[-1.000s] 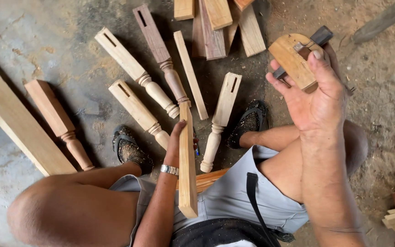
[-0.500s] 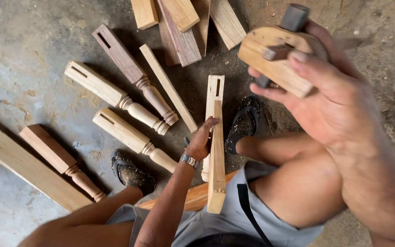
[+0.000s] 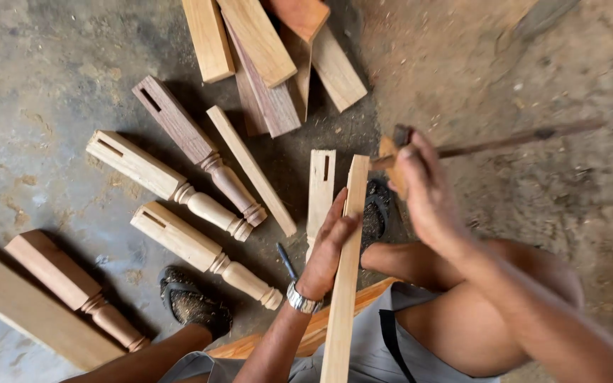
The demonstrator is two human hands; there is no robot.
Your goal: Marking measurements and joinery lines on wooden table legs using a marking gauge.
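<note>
Left hand (image 3: 328,245) gripped a long pale wooden slat (image 3: 343,284) upright; right hand (image 3: 427,195) clutched a blurred wooden mallet (image 3: 391,159) beside its top.

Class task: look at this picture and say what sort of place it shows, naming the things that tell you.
Probably a woodworking workshop floor: turned wooden legs lie about, cut boards are piled, and sawdust covers the concrete.

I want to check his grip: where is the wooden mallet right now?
In the head view, right of centre: the right hand holds the wooden mallet just beside the top of the upright slat.
</note>
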